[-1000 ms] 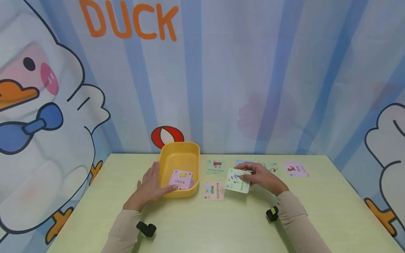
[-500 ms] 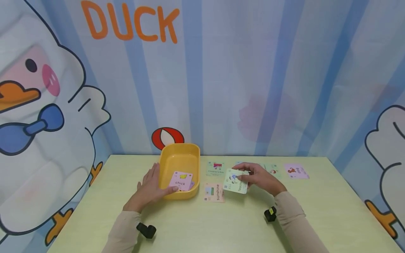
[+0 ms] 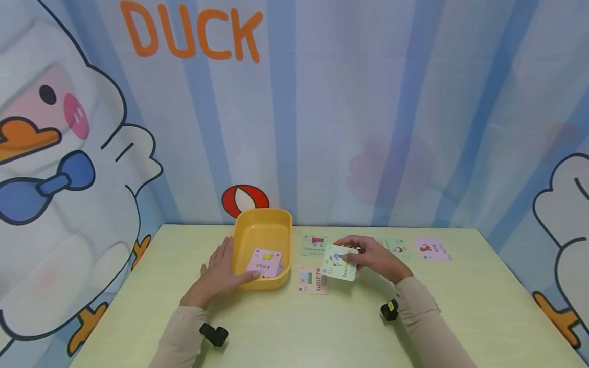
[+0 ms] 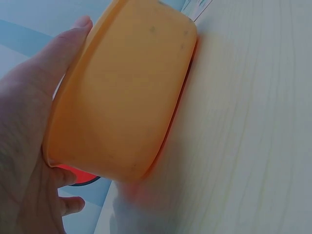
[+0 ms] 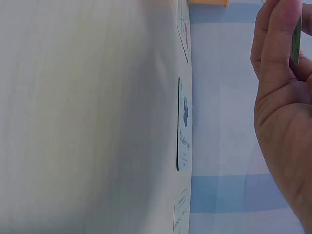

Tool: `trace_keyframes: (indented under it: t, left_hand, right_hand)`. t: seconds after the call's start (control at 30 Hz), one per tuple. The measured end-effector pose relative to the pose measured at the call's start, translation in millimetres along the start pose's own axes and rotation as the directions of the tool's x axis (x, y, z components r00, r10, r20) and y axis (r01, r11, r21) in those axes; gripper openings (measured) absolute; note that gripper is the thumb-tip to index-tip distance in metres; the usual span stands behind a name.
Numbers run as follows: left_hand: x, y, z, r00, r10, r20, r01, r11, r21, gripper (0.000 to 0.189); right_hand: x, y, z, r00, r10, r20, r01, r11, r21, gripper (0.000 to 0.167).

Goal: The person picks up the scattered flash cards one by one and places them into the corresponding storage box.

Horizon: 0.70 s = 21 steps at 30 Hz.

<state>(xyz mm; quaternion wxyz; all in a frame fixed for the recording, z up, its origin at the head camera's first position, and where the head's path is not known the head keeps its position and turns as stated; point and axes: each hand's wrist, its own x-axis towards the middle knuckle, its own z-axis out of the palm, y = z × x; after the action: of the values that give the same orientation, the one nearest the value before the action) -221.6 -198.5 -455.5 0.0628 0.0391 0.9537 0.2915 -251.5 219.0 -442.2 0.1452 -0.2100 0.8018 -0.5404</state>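
Note:
My right hand (image 3: 375, 258) pinches a pale green card (image 3: 337, 263) printed "Teache…", with small figures on it, raised over the table. The rest of its word is covered by my fingers. My left hand (image 3: 218, 273) rests against the near left corner of a yellow tray (image 3: 262, 232); its fingers are stretched along the outer side and the thumb lies over the rim. Inside the tray, a pink "chick" card (image 3: 264, 260) lies over another card. In the left wrist view, the tray's outer wall (image 4: 122, 92) fills much of the picture.
Several cards lie on the table: "sunshine" (image 3: 312, 281), a green Children's Day card (image 3: 314, 245), another green card (image 3: 397, 248) and a pink "dog" card (image 3: 431, 249). The "blueberry" card (image 5: 184, 131) shows in the right wrist view. A duck-printed curtain (image 3: 331, 112) hangs behind.
My right hand has moved slightly left with the green card, which now overlaps the edge of the sunshine card. My left hand stays at the tray.

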Motion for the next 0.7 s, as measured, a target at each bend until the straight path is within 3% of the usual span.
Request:
trace_keyframes:
  t: [0.7]
  left_hand:
    - [-1.7,0.3,-0.8,1.0,0.008,-0.019,-0.008,1.0,0.001,0.134]
  right_hand:
    - [13.6,1,9,0.999,-0.04,0.013,0.04,0.999,-0.029,0.038]
